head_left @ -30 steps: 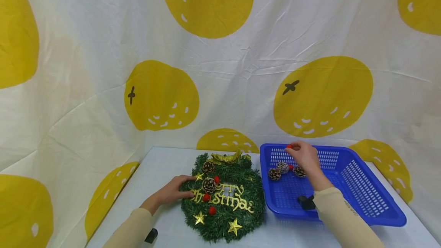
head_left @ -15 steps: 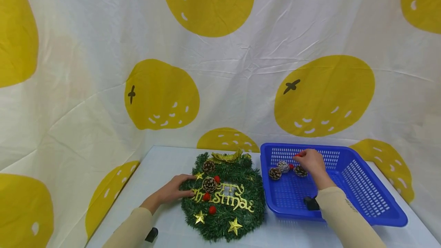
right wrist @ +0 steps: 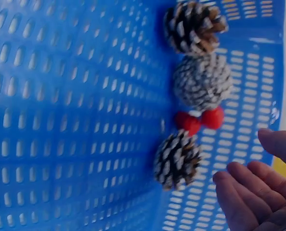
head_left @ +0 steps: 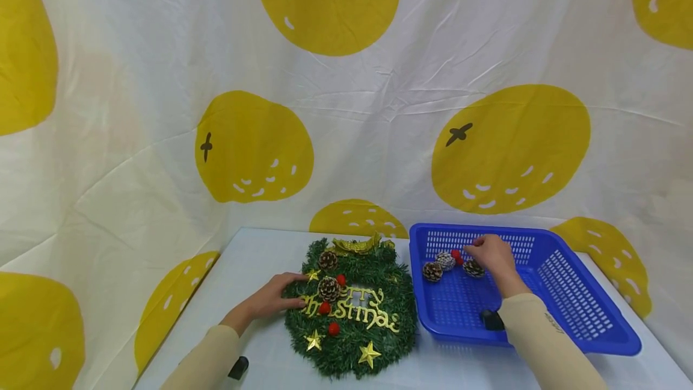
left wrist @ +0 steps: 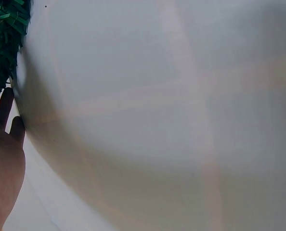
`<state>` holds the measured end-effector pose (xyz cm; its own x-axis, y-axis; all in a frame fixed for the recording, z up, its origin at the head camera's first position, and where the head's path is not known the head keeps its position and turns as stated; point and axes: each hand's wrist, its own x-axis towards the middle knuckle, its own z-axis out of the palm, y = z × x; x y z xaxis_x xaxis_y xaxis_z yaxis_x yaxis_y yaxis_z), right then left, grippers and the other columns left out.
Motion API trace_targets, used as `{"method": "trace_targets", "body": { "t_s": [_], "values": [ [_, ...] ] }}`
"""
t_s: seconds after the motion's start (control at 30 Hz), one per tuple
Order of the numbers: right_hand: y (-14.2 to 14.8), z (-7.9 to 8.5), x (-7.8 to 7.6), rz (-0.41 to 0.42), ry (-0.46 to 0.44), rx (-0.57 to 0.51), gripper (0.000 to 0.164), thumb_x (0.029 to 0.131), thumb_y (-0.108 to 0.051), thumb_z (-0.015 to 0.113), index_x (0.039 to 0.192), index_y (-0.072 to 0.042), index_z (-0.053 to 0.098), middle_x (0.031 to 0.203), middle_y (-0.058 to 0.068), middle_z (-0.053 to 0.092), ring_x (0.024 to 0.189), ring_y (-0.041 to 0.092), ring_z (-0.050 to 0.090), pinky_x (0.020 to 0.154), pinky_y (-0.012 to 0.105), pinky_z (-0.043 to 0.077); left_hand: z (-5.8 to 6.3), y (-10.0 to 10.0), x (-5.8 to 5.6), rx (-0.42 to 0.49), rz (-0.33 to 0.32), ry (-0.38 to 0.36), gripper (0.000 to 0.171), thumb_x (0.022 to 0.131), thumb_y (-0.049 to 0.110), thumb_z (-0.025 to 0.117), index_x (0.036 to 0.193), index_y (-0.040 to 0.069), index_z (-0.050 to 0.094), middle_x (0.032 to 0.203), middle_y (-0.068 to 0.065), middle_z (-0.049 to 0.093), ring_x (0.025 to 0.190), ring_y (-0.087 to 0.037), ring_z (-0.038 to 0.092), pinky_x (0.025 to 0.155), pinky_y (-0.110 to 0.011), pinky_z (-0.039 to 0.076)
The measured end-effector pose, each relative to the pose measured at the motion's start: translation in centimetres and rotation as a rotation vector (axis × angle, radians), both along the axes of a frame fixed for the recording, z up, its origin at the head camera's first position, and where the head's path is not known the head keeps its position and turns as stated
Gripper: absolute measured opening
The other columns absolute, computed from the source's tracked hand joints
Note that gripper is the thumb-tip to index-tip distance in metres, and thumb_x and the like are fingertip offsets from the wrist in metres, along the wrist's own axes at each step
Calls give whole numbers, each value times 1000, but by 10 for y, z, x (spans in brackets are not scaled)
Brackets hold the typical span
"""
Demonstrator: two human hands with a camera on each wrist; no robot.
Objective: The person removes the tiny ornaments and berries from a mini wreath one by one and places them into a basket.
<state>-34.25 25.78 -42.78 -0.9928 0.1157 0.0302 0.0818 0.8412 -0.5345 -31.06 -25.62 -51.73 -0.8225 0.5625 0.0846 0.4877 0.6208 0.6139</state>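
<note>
My left hand [head_left: 273,297] rests on the left edge of a green Christmas wreath [head_left: 338,359], its fingers lying over the edge. The wreath carries gold "Merry Christmas" lettering [head_left: 373,318], gold stars, pine cones and red balls. My right hand [head_left: 491,255] hangs over the back of a blue basket [head_left: 601,294], thumb and fingers apart with nothing between them. Just beyond its fingertips, two red balls [right wrist: 212,118] lie side by side. A whitish cone [right wrist: 204,82] and a brown pine cone [right wrist: 195,28] sit on one side of them, another pine cone [right wrist: 177,161] on the other.
The basket stands on the white table [head_left: 260,257], right of the wreath. A gold bow [head_left: 354,247] tops the wreath. Behind hangs a white cloth [head_left: 373,155] printed with yellow fruit. A black device [head_left: 491,320] is at my right sleeve, another [head_left: 239,368] at my left.
My right hand has moved right and down into the basket and let go of a red ball, which now lies against the other red ball. The left hand has stayed on the wreath.
</note>
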Motion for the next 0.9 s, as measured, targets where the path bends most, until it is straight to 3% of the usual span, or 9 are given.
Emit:
{"method": "trace_targets", "body": {
  "t_s": [0.17,0.4,0.63,0.9],
  "values": [
    [-7,4,-2,41,29,4,50,94,-27,63,124,13,58,121,31,60,105,48,57,85,56,48,-2,0,0,0,6,-10,59,94,39,66,140,7,51,140,-15,50,131,-39,43,104,-61,34],
    [-26,21,4,106,65,-73,54,96,-32,62,131,8,56,124,29,59,109,45,57,87,56,48,0,0,1,1,29,-33,62,93,40,67,141,6,50,141,-17,48,132,-41,40,104,-63,32],
    [-48,39,11,189,122,-130,52,96,-32,63,131,7,57,124,27,60,112,43,56,91,55,47,1,1,2,-4,33,-40,62,92,40,67,141,5,50,141,-17,48,132,-41,40,104,-62,32],
    [-79,45,19,266,166,-136,48,95,-31,65,128,4,60,121,23,63,110,39,59,90,53,48,1,1,1,-4,26,-22,61,92,39,68,140,5,50,140,-16,49,131,-40,42,104,-61,33]
  ]
}}
